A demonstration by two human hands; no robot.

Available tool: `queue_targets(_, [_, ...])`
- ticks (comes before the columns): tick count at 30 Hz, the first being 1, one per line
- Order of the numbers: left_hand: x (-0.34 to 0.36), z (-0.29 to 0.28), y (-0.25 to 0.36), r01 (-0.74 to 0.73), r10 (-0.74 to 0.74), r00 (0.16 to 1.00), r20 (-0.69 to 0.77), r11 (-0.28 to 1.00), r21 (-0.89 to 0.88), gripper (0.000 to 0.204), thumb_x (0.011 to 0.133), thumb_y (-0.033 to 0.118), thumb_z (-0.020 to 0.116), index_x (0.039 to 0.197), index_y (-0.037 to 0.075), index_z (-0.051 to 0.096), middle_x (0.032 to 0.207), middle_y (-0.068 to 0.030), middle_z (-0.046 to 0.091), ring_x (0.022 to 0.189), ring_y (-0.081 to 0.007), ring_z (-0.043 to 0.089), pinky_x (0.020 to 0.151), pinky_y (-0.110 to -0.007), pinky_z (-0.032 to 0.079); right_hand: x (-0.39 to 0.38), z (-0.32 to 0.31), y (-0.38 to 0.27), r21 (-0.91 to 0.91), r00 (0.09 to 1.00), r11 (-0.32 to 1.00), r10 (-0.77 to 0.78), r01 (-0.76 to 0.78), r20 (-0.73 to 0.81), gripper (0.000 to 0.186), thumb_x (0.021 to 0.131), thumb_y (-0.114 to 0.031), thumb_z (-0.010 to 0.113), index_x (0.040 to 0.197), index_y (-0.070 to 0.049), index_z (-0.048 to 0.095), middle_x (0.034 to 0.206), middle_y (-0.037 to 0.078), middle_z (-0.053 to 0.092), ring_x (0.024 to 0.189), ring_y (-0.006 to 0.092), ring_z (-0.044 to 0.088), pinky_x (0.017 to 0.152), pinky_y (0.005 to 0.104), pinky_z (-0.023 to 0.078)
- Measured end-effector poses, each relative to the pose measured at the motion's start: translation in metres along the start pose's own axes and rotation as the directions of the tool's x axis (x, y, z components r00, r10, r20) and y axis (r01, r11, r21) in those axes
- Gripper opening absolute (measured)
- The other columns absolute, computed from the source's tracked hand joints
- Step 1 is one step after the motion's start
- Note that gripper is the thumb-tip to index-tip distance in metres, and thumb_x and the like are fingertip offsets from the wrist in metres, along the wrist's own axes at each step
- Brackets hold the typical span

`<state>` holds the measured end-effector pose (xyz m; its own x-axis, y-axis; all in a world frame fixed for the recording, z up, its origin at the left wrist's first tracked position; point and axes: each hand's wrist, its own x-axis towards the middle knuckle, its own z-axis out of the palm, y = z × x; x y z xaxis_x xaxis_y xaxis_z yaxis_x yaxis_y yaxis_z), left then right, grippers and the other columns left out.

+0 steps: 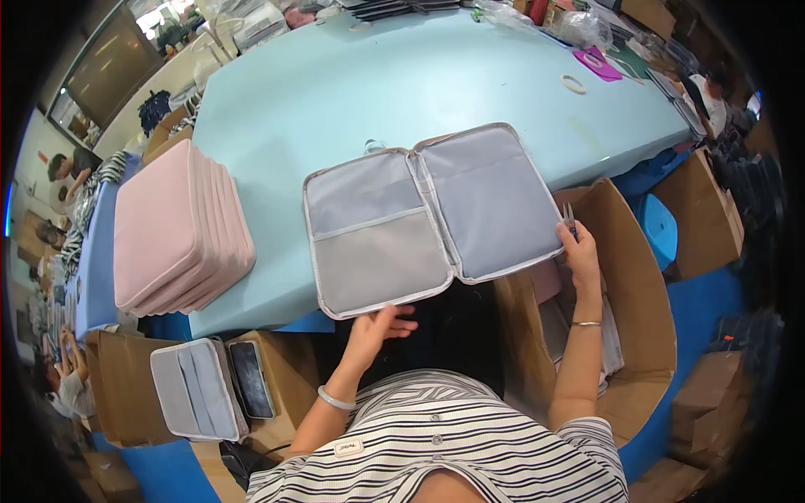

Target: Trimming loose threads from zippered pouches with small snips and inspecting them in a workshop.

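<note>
An opened zip-around case (pixel 381 260) with a grey lining lies spread out over the near edge of the table. A pocket with a pale band crosses its left half; its right half is plain. My left hand (pixel 377 334) is at the lower edge of that left half, its fingers stretched out and apart, with nothing visible in them. At the right edge of the case, my right hand (pixel 579 256) is closed around small thread snips (pixel 569 216), whose metal blades point away from me. Its fingers also touch the case's corner.
A stack of several pink cases (pixel 172 230) stands on the light blue table (pixel 335 92) at left. Below it, a grey case (pixel 194 390) and a phone (pixel 251 379) rest on a cardboard box. Another open carton (pixel 633 335) holding cases stands by my right arm. Other people sit at far left and right.
</note>
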<state>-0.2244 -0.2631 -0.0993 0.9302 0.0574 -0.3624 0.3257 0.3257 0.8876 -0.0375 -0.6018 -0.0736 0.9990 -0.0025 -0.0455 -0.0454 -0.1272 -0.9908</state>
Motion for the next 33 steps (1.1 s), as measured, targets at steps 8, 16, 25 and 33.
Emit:
queue_targets(8, [0.007,0.000,0.039,-0.457,0.580,0.768,-0.271,0.793,0.402,0.030,0.093,0.015,0.054,0.110,-0.009,0.053,0.098,-0.0156,0.064,0.077,-0.0209,0.064,0.072,-0.031,0.053,-0.023,0.039,0.009,0.128,0.991,0.985,-0.120,0.112,0.052,0.018,0.092,-0.018,0.061,0.098,-0.001,0.060,0.082,-0.004,0.054,0.074,0.0036,0.044,0.066,0.0200,0.038])
queue_targets(16, [0.023,0.049,0.063,-0.644,0.740,0.533,0.410,0.040,0.764,0.053,0.071,0.009,0.072,0.119,0.000,0.051,0.138,-0.0206,0.044,0.128,-0.0345,0.043,0.104,-0.054,0.033,-0.048,0.088,0.006,0.397,0.990,0.910,0.076,-0.118,0.120,0.016,0.093,-0.025,0.060,0.091,-0.010,0.054,0.059,-0.010,0.038,0.043,-0.0007,0.028,0.037,0.0184,0.020])
queue_targets(25, [0.041,0.041,0.053,-0.597,0.697,0.603,0.389,0.071,0.799,0.025,0.080,0.009,0.067,0.104,0.004,0.061,0.127,-0.0156,0.052,0.121,-0.0341,0.048,0.100,-0.045,0.039,-0.059,0.079,0.020,0.624,0.980,0.757,0.136,-0.196,0.143,0.028,0.096,-0.035,0.053,0.091,-0.008,0.052,0.060,-0.008,0.039,0.043,0.0008,0.030,0.037,0.0177,0.021])
queue_targets(33, [0.074,0.005,0.046,-0.353,0.496,0.854,-0.158,0.775,0.524,0.036,0.090,0.017,0.063,0.117,-0.004,0.052,0.098,-0.0106,0.061,0.077,-0.0129,0.060,0.069,-0.026,0.048,-0.046,0.082,0.012,0.486,0.990,0.864,0.089,-0.131,0.108,0.020,0.088,-0.019,0.066,0.098,-0.008,0.053,0.065,-0.008,0.043,0.047,-0.0004,0.032,0.038,0.0170,0.021])
